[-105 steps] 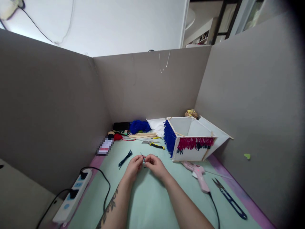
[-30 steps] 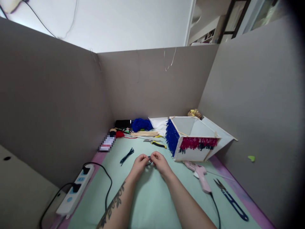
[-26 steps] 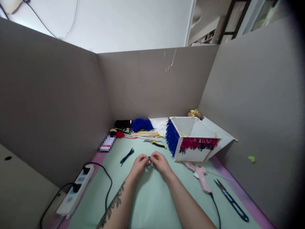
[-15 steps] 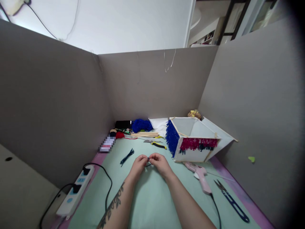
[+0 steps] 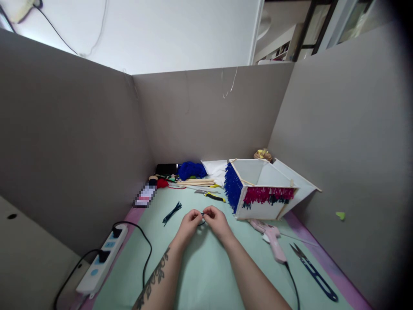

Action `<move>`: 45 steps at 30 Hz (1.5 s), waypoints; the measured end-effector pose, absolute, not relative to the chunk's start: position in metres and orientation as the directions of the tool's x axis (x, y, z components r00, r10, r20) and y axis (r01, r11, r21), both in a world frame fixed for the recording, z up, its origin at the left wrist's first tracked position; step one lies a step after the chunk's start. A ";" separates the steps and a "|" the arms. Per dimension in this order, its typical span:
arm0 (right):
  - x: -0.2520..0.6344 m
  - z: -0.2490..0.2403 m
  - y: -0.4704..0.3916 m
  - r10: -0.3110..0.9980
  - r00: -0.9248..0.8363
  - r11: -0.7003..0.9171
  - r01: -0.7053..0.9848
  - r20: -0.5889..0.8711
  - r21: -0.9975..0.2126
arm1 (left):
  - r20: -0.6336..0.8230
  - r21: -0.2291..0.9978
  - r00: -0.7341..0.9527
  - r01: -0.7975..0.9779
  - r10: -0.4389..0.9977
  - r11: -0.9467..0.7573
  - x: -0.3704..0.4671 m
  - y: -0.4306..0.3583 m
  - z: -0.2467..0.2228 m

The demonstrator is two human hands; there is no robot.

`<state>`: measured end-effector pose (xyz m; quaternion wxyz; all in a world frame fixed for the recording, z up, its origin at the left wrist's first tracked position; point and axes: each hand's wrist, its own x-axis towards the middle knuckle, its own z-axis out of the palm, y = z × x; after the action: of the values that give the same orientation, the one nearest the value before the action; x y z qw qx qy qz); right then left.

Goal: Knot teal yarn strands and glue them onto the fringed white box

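Note:
Both of my hands meet over the pale green mat (image 5: 206,275), fingers pinched. A thin dark strand (image 5: 201,223) curves in a small loop between them. My left hand (image 5: 190,224) pinches it on one side, and my right hand (image 5: 217,220) pinches it on the other. Left of my left hand lies a bundle of dark blue strands (image 5: 172,214). Beyond my hands are yellow-and-black pliers (image 5: 215,197). To the right stands a white box-like frame (image 5: 258,211) with blue fringe (image 5: 232,189) and crimson fringe (image 5: 267,195) on its sides.
A pink glue gun (image 5: 274,245) and dark snips (image 5: 314,273) lie at the right. On the left is a white power strip (image 5: 105,258) with black cords. Blue yarn (image 5: 192,170), red yarn (image 5: 162,183) and wooden sticks (image 5: 196,182) sit by the grey back partition (image 5: 206,116).
My left hand has shifted slightly to the right. The strand's loop shows a little more clearly between my fingers; the things on the mat have stayed put.

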<state>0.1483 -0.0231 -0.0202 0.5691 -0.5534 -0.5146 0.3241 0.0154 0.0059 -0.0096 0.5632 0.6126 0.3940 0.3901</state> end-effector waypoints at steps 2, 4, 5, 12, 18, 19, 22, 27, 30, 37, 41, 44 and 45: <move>0.148 -0.020 -0.024 0.926 0.282 0.164 0.299 0.252 -0.940 | 0.081 0.992 0.403 0.055 0.912 -0.113 0.016 0.007 -0.012; 0.147 -0.018 -0.025 0.914 0.287 0.157 0.399 0.286 -0.903 | 0.112 0.985 0.415 0.076 0.903 -0.157 0.016 0.007 -0.014; 0.146 -0.018 -0.026 0.908 0.288 0.157 0.438 0.303 -0.885 | 0.120 0.981 0.417 0.087 0.901 -0.171 0.016 0.007 -0.014; 0.142 -0.017 -0.029 0.863 0.317 0.198 0.504 0.393 -0.841 | 0.113 0.984 0.388 0.081 0.915 -0.156 0.017 0.006 -0.013; 0.140 -0.016 -0.030 0.850 0.292 0.261 0.489 0.438 -0.832 | 0.091 0.986 0.347 0.099 0.934 -0.133 0.019 0.004 -0.011; 0.141 -0.016 -0.030 0.852 0.291 0.263 0.480 0.435 -0.837 | 0.098 0.986 0.326 0.098 0.940 -0.137 0.018 0.004 -0.010; 0.141 -0.015 -0.030 0.869 0.273 0.266 0.445 0.412 -0.855 | 0.146 0.979 0.246 0.102 0.958 -0.176 0.016 0.004 -0.007; 0.142 -0.018 -0.029 0.893 0.242 0.262 0.408 0.380 -0.875 | 0.212 0.950 0.266 0.171 0.940 -0.262 0.011 0.008 -0.007; 0.144 -0.019 -0.028 0.894 0.245 0.262 0.397 0.376 -0.880 | 0.216 0.945 0.245 0.192 0.945 -0.265 0.011 0.010 -0.009; 0.147 -0.019 -0.026 0.885 0.333 0.208 0.340 0.324 -0.917 | 0.192 0.961 0.125 0.178 0.973 -0.212 0.008 0.016 -0.010; 0.150 -0.019 -0.025 0.876 0.356 0.202 0.343 0.326 -0.917 | 0.140 0.981 0.077 0.124 0.987 -0.148 0.005 0.017 -0.010; 0.152 -0.019 -0.025 0.853 0.370 0.224 0.378 0.368 -0.898 | 0.145 0.982 0.063 0.114 0.987 -0.151 0.006 0.016 -0.008; 0.152 -0.019 -0.025 0.851 0.360 0.239 0.381 0.382 -0.893 | 0.159 0.979 0.072 0.118 0.985 -0.167 0.006 0.015 -0.008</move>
<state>0.1516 -0.0253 -0.0187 0.5833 -0.5828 -0.5287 0.2015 0.0063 0.0155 -0.0080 0.4408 0.5846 0.4715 0.4914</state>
